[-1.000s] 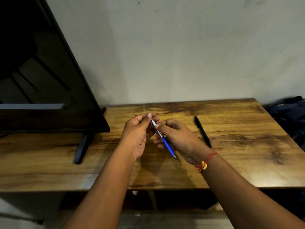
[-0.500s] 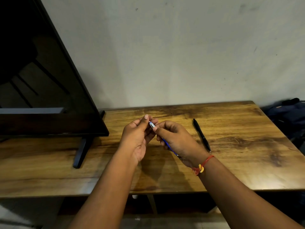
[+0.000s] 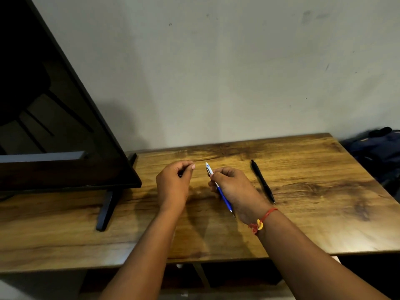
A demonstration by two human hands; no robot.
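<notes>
Curled round the upper half of a blue pen [image 3: 225,202], the right hand [image 3: 234,187] pinches it between thumb and bent fingers, with the rest of the barrel running under the palm. The pen is slim, with a bright blue lower barrel, a paler, silvery upper section and a small white end cap that sticks out past the fingertips, pointing away and slightly left. Its fine metal tip shows near the wrist, aimed back toward the person. It slants above the middle of the wooden table [image 3: 313,213], throwing a soft shadow on the grain below. The left hand [image 3: 173,182] hovers just beside it, apart from the white end, its fingers curled in against the thumb; whether anything small sits inside that pinch cannot be made out. A red thread bracelet [image 3: 263,219] with a yellow knot circles the right wrist. A black pen [image 3: 263,181] lies flat on the table near the right hand, not touching it. A dark flat screen [image 3: 54,126] stands on its foot [image 3: 106,211] at the table's left end, and a dark bag [image 3: 376,148] lies beyond the right edge.
</notes>
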